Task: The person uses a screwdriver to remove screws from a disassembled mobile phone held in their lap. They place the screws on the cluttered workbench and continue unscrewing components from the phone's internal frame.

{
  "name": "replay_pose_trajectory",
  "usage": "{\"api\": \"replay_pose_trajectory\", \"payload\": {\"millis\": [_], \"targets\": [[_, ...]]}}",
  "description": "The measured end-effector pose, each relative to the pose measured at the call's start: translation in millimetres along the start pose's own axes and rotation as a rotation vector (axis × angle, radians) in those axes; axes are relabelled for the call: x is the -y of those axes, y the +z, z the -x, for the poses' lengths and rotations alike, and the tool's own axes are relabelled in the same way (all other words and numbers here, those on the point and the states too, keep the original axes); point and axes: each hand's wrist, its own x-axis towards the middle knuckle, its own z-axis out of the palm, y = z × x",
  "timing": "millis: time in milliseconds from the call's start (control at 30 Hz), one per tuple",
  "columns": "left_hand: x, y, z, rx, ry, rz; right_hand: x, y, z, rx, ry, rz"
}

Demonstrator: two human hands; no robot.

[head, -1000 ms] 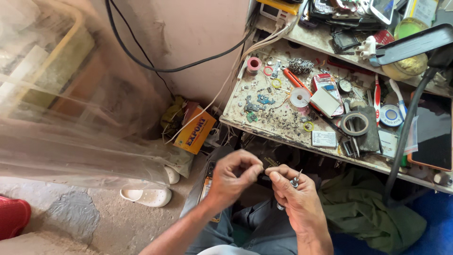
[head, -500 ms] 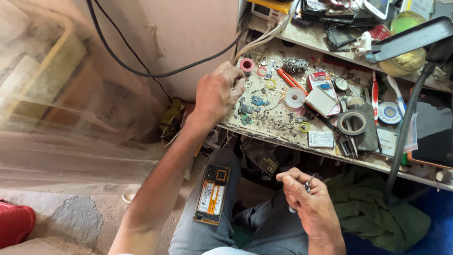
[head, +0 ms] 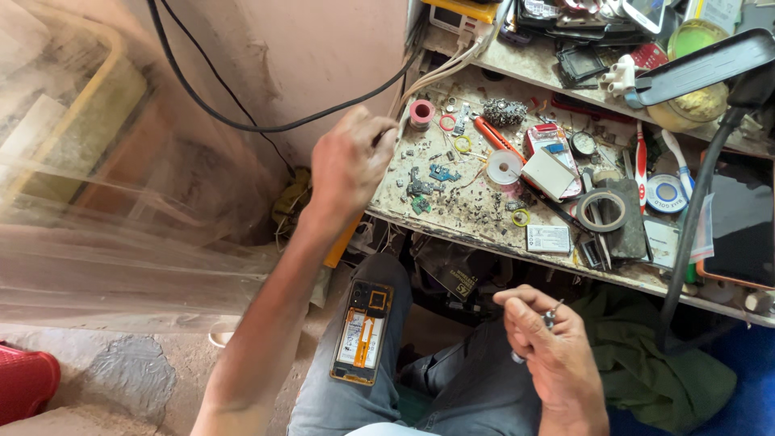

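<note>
Opened phone (head: 362, 332), back cover off and inner parts showing, lies on the person's left thigh, untouched. Up and left of the phone, the left hand (head: 349, 164) reaches to the near-left edge of the cluttered surface (head: 484, 234), fingers curled together; what they pinch I cannot tell. Right of the phone, the right hand (head: 549, 355) hovers over the lap, fingers pressed on a small metal tool (head: 549, 313). Beyond the phone on the surface sit a red spool (head: 421, 113), a white solder reel (head: 504, 167) and a black tape roll (head: 604, 210).
</note>
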Motion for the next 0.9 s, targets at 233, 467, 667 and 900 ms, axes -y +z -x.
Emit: {"api": "replay_pose_trajectory", "payload": {"millis": [233, 467, 667, 900], "targets": [[3, -1, 111, -0.035, 0.035, 0.152, 29, -6, -9, -0.126, -0.172, 0.183], [31, 34, 229, 0.242, -0.228, 0.081, 56, 10, -29, -0.276, -0.485, 0.780], [38, 54, 263, 0.228, -0.097, -0.045, 69, 27, -41, -0.292, -0.614, 1.116], [30, 53, 258, 0.261, -0.059, -0.083, 74, 36, -56, -0.234, -0.630, 1.287]]}}
